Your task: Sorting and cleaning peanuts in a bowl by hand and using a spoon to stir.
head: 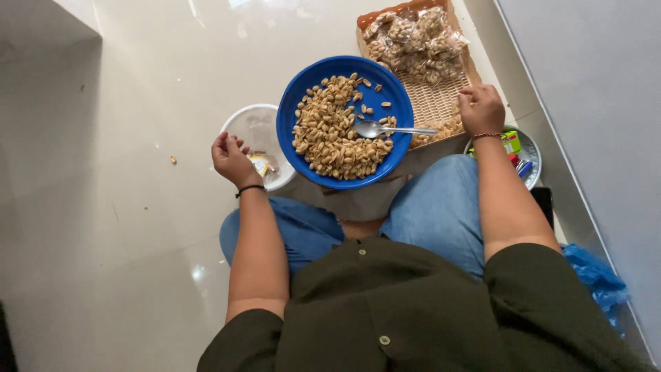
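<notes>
A glossy pale tiled floor [138,227] fills most of the view, with soft light glaring off it near the top edge and a small bright spot lower down. Thin grout lines cross it. A grey wall [592,89] runs along the right edge. A shadowed grey block [41,17] sits in the top left corner.

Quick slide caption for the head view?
Seated person, blue bowl of peanuts and spoon on lap, right hand at woven tray.
</notes>
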